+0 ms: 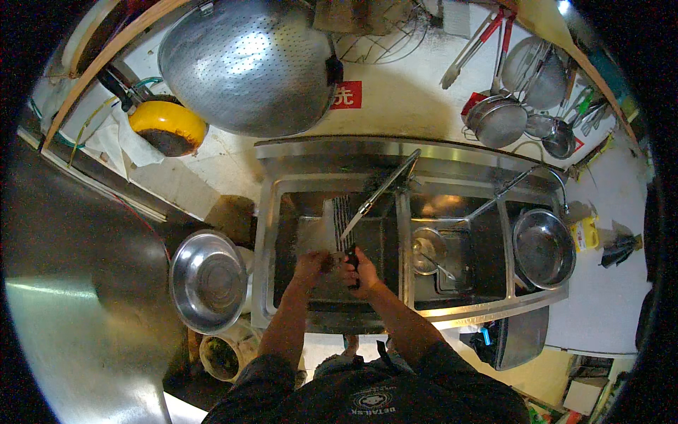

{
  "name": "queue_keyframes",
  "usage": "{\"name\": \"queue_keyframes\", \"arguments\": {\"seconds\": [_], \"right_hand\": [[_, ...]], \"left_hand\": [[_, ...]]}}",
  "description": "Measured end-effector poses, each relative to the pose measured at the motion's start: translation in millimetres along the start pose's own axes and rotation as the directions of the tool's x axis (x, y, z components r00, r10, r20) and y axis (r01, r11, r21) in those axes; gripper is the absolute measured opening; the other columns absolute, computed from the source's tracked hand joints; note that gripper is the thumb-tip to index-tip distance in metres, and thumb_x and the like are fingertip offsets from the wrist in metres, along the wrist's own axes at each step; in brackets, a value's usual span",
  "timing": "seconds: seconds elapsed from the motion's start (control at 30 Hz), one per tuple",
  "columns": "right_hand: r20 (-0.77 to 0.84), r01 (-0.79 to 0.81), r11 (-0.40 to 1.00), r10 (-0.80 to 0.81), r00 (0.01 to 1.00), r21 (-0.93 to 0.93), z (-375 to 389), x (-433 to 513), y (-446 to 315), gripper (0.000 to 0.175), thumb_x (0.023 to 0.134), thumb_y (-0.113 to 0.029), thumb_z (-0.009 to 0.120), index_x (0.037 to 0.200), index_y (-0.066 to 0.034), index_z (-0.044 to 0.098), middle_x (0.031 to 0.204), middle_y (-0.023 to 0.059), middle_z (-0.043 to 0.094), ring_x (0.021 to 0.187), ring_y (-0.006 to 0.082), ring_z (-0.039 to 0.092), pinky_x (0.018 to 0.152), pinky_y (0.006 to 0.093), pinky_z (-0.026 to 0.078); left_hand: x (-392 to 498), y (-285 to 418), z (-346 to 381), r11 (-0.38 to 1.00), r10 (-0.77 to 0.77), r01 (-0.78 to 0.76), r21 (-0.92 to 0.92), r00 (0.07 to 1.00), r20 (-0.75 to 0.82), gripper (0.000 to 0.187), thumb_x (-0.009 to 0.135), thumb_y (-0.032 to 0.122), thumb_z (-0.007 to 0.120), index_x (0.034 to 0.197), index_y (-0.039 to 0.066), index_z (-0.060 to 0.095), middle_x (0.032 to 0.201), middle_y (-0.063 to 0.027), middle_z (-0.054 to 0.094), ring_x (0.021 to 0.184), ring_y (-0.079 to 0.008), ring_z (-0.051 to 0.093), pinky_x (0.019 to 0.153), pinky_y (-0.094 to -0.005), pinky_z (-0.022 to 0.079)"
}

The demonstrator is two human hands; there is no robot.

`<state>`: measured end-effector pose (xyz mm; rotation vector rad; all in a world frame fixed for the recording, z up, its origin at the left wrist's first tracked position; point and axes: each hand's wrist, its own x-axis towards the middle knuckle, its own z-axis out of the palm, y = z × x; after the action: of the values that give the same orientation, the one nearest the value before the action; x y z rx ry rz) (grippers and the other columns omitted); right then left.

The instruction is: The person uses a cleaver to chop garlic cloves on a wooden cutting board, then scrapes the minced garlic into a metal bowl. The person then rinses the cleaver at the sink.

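Note:
Over the left basin of a stainless steel sink point(267, 238), my right hand point(363, 273) is closed on the black handle of a broad-bladed knife point(329, 220), whose blade points away from me. My left hand point(313, 267) is at the near end of the blade, on its left side; whether it grips anything I cannot tell. A stream of water runs from the faucet point(389, 185) down onto or beside the blade, near the handle. Dark stripes show along the blade's right part.
In the middle basin lie a round metal strainer or bowl point(428, 252) and a spoon-like utensil point(445, 271). A metal bowl point(544, 249) rests over the right basin. Another metal basin point(209, 281) stands left of the sink. A large perforated pan point(249, 69) and a yellow pan point(168, 127) hang beyond.

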<state>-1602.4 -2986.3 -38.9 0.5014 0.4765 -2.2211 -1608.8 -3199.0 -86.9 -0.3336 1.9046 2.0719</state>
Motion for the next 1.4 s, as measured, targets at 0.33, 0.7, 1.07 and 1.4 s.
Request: {"name": "queue_keyframes", "arguments": {"seconds": [0.33, 0.7, 1.07, 1.4], "right_hand": [[-0.102, -0.005, 0.791, -0.073, 0.992, -0.612, 24.6, -83.6, -23.7, 0.050, 0.107, -0.060, 0.045, 0.100, -0.0121, 0.059, 0.069, -0.0021, 0.047, 0.050, 0.0097, 0.039, 0.046, 0.0287, 0.035], [-0.117, -0.066, 0.658, -0.034, 0.993, -0.750, 20.6, -80.7, -24.9, 0.051, 0.107, -0.058, 0.047, 0.101, -0.0094, 0.062, 0.073, -0.0008, 0.053, 0.053, 0.0116, 0.044, 0.050, 0.0297, 0.035], [-0.159, -0.102, 0.432, -0.098, 0.982, -0.896, 20.1, -59.4, -30.8, 0.065, 0.101, -0.072, 0.045, 0.095, -0.0106, 0.066, 0.074, -0.0002, 0.055, 0.057, 0.0124, 0.045, 0.052, 0.0298, 0.037], [-0.246, -0.185, 0.465, -0.072, 0.967, -0.866, -11.6, -36.2, -41.0, 0.063, 0.100, -0.072, 0.049, 0.095, -0.0116, 0.067, 0.071, -0.0029, 0.054, 0.049, 0.0106, 0.043, 0.046, 0.0311, 0.036]], "left_hand": [[82.5, -19.9, 20.5, 0.850, -0.319, 0.239, -0.469, 0.943, -0.099, 0.040, 0.099, 0.039, 0.059, 0.122, 0.007, 0.058, 0.101, -0.0024, 0.057, 0.088, -0.0214, 0.053, 0.077, -0.0402, 0.043], [81.3, -24.7, 32.2, 0.745, -0.304, 0.285, -0.603, 0.950, 0.073, 0.054, 0.102, 0.050, 0.044, 0.139, 0.011, 0.047, 0.127, -0.0066, 0.051, 0.112, -0.0278, 0.051, 0.094, -0.0478, 0.043], [60.5, -46.1, 5.9, 0.546, -0.249, 0.160, -0.822, 0.968, 0.022, 0.069, 0.106, 0.061, 0.028, 0.156, 0.015, 0.036, 0.153, -0.0108, 0.045, 0.136, -0.0342, 0.048, 0.111, -0.0555, 0.043], [-9.7, 5.2, 28.5, 0.359, -0.245, 0.154, -0.921, 0.967, 0.066, 0.069, 0.108, 0.062, 0.022, 0.159, 0.017, 0.033, 0.162, -0.0070, 0.041, 0.148, -0.0315, 0.040, 0.124, -0.0568, 0.025]]}}
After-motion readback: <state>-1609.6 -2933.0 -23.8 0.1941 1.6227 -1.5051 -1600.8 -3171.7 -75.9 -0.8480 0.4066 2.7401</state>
